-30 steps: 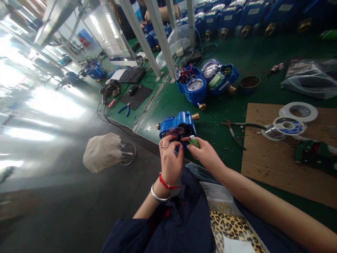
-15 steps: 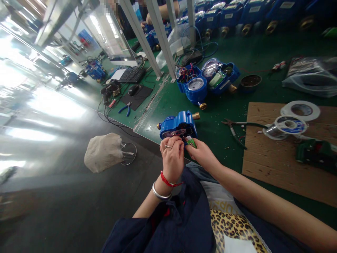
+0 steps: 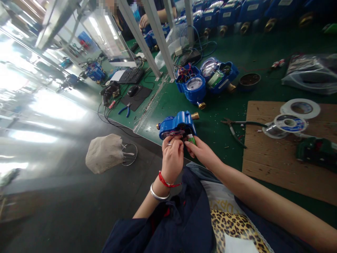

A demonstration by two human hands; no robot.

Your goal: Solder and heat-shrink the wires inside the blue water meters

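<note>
green bench [image 3: 210,126]: two hands [image 3: 172,158] [image 3: 202,150] crowd one blue meter [image 3: 177,123]

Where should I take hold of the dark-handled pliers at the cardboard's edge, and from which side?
Probably around both handles, near the pivot, from the right over the cardboard: the pliers lie flat and open, jaws pointing left and handles spread rightward. The handle over the cardboard ends beside the solder spool.

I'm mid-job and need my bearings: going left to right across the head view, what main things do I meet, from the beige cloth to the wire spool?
Beige cloth → black mouse → nearest blue meter → right hand → dark-handled pliers → wire spool.
</note>
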